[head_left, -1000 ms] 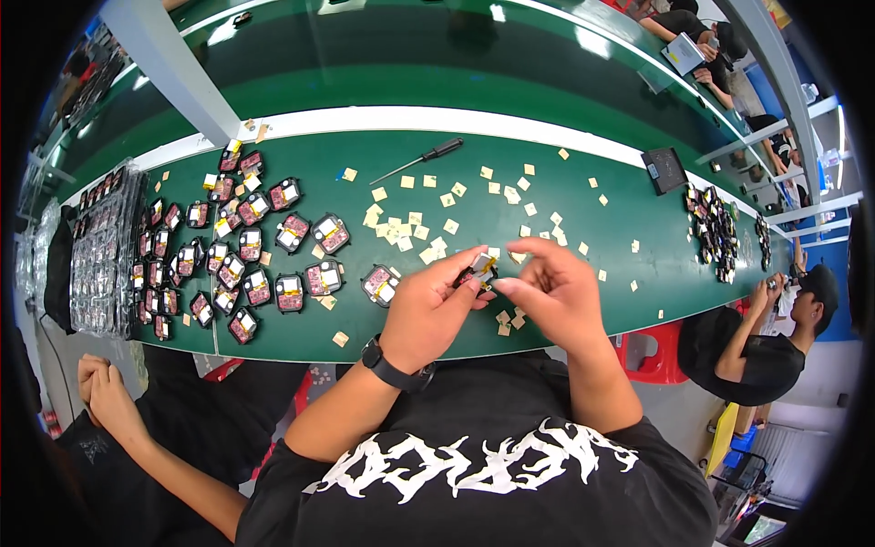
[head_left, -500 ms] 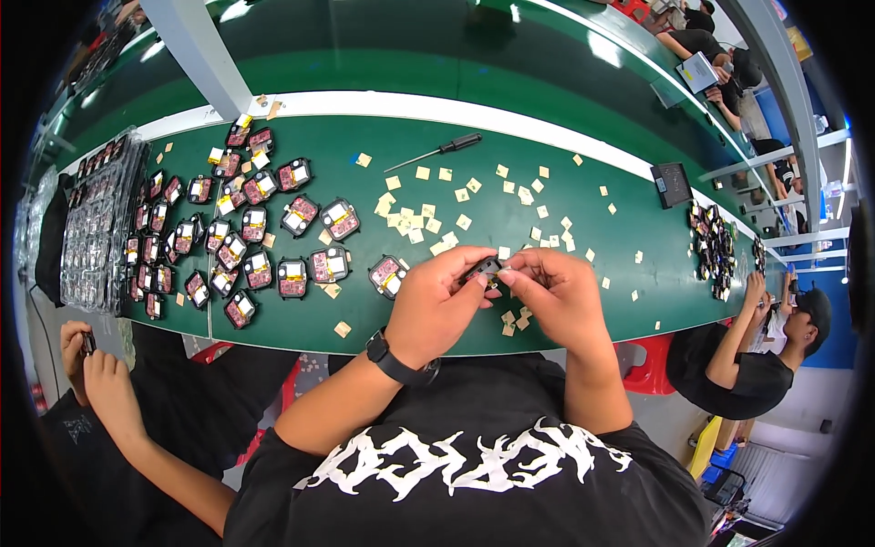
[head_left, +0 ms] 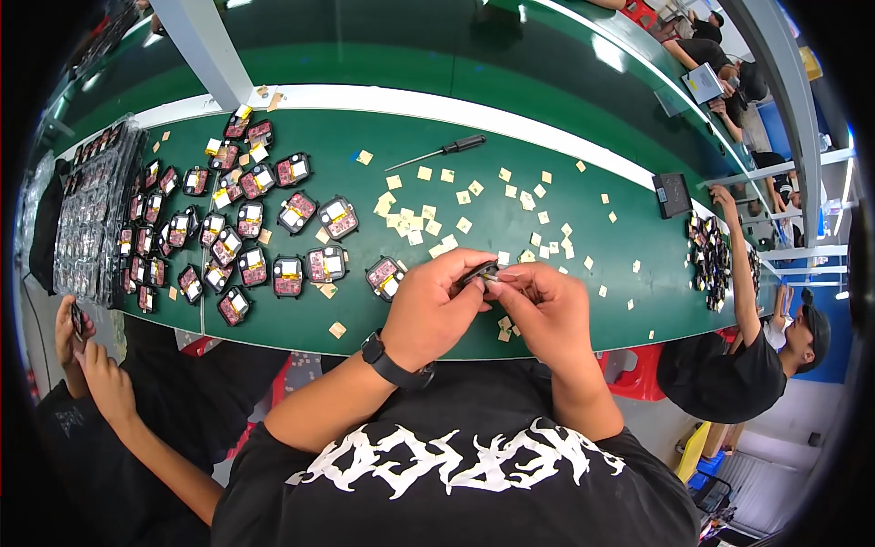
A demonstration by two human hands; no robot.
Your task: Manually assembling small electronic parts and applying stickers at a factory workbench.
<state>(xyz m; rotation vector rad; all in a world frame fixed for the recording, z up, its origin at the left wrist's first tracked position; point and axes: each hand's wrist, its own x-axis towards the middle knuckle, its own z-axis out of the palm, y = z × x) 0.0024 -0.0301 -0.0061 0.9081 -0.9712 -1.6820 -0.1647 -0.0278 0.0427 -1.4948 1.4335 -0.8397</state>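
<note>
My left hand, with a black watch on its wrist, is closed around a small black device case above the table's near edge. My right hand meets it there, thumb and forefinger pinched together at the case's right end. Whatever lies between those right fingertips is too small to make out. Just left of my left hand lies a black-cased module with a red circuit board and a white part. Small cream square pieces lie beside and below my fingers, partly hidden by them.
Many similar modules cover the green table at left, beside stacked clear trays. A screwdriver and scattered cream squares lie farther back. A black box and a dark pile are at right. People sit on both sides.
My right fingers have drawn closer in against the case, which is turned slightly. The person at right has stretched an arm over the table toward the black box.
</note>
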